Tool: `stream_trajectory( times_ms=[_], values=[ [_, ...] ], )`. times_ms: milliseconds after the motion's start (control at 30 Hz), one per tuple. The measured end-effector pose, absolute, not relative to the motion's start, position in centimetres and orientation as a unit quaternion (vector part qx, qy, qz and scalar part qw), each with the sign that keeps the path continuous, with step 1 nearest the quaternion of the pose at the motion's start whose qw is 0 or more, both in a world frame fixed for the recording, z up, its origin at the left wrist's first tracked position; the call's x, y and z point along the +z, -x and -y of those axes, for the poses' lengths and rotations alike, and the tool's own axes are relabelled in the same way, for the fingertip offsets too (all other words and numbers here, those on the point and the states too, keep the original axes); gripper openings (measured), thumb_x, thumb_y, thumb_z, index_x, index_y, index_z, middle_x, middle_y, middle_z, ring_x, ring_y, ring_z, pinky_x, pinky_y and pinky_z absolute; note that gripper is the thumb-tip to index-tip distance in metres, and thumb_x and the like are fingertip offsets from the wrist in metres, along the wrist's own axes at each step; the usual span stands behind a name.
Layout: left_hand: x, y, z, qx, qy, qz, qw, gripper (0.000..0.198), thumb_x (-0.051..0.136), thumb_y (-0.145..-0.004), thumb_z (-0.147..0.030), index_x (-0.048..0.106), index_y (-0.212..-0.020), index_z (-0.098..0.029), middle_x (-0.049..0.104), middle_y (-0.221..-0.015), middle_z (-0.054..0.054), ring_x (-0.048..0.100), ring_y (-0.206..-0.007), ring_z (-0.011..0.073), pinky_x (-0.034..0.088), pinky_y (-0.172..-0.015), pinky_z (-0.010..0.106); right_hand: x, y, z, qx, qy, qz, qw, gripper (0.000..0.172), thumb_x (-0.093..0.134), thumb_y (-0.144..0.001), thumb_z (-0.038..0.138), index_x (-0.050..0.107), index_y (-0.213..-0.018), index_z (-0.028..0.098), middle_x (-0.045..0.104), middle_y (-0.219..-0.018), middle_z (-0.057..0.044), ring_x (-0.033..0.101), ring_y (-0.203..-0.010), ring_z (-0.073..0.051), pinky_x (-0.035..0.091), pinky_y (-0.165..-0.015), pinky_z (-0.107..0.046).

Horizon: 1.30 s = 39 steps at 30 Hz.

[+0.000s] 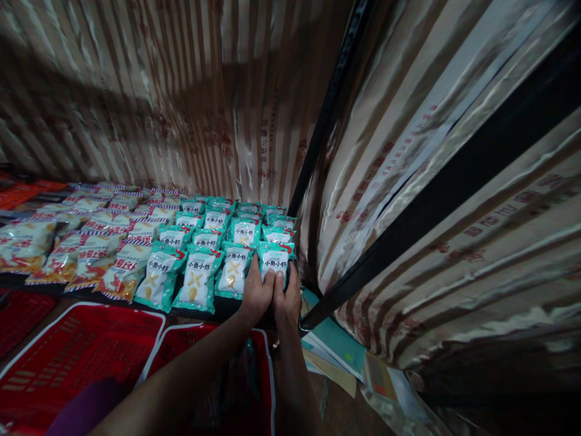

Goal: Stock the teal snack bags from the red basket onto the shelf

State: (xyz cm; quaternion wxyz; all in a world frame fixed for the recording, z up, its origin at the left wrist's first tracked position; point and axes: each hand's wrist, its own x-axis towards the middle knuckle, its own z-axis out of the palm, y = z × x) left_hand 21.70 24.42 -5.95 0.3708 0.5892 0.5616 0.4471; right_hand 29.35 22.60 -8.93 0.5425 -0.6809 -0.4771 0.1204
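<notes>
Both my hands close around a teal and white snack bag (275, 257) at the front right corner of a dark shelf. My left hand (258, 295) grips its left side, and my right hand (287, 298) grips its right side, with the thumbs side by side on its front. The bag's lower part is hidden behind my hands. Just left of it stands a matching snack bag (234, 270), with several more of the same kind in rows behind and beside it.
Left of the teal bags are rows of cream and orange snack bags (122, 266). Below the shelf sit a red basket (86, 351) with a white rim and a second red basket (271, 375). A black post (390, 236) slants at the right, near papers (340, 342) on the floor. Striped sheeting (190, 103) hangs behind.
</notes>
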Motion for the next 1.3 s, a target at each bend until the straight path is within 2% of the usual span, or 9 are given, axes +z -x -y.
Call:
stream_trajectory(
  times_ms=[167,500,733,867,1033,1300],
  values=[
    [-6.1,-21.9,-24.2,0.459,-0.595,-0.555,0.357,0.061,0.042,-0.082,-0.031,0.032,-0.136,-0.005,0.041,-0.138,0.019,0.037,-0.129,0.0254,0.027,-0.109,0.038,-9.2,-29.4,-22.6,0.127,0.683,0.482,0.535,0.061,0.032,-0.086,0.049,0.039,-0.132,0.011,0.045,-0.135,-0.018,0.040,-0.126,-0.026,0.030,-0.104,-0.045],
    [-5.8,-21.7,-24.0,0.456,-0.586,-0.560,0.368,0.066,0.044,-0.081,-0.032,0.027,-0.138,-0.004,0.040,-0.139,0.019,0.035,-0.130,0.0255,0.026,-0.110,0.037,-9.0,-29.4,-22.5,0.119,0.678,0.491,0.534,0.059,0.031,-0.087,0.049,0.040,-0.132,0.012,0.047,-0.134,-0.016,0.042,-0.124,-0.026,0.031,-0.103,-0.045],
    [-6.2,-21.7,-24.0,0.467,-0.598,-0.554,0.344,0.062,0.043,-0.082,-0.031,0.031,-0.137,-0.004,0.042,-0.137,0.018,0.035,-0.131,0.0262,0.025,-0.110,0.039,-9.1,-29.4,-22.3,0.102,0.673,0.497,0.539,0.060,0.031,-0.088,0.049,0.038,-0.134,0.012,0.044,-0.136,-0.017,0.040,-0.126,-0.025,0.031,-0.104,-0.044],
    [-6.3,-21.7,-23.8,0.464,-0.602,-0.551,0.345,0.063,0.041,-0.083,-0.032,0.030,-0.136,-0.001,0.041,-0.137,0.021,0.036,-0.130,0.0277,0.028,-0.108,0.040,-9.1,-29.5,-22.3,0.097,0.669,0.496,0.545,0.060,0.033,-0.087,0.049,0.040,-0.132,0.009,0.045,-0.134,-0.018,0.041,-0.125,-0.026,0.031,-0.104,-0.044],
    [-6.4,-21.7,-23.3,0.474,-0.598,-0.544,0.348,0.063,0.041,-0.083,-0.031,0.026,-0.139,-0.004,0.039,-0.140,0.018,0.034,-0.131,0.0258,0.026,-0.110,0.039,-9.3,-29.5,-22.3,0.100,0.669,0.487,0.552,0.058,0.036,-0.086,0.048,0.043,-0.130,0.010,0.047,-0.133,-0.018,0.043,-0.124,-0.025,0.033,-0.103,-0.043],
    [-6.7,-22.0,-23.4,0.472,-0.598,-0.544,0.351,0.064,0.041,-0.083,-0.031,0.024,-0.139,-0.003,0.040,-0.138,0.020,0.035,-0.131,0.0256,0.025,-0.110,0.038,-8.9,-29.5,-22.1,0.107,0.673,0.476,0.556,0.060,0.034,-0.087,0.048,0.041,-0.132,0.010,0.047,-0.133,-0.018,0.044,-0.124,-0.026,0.034,-0.102,-0.043]
  ],
)
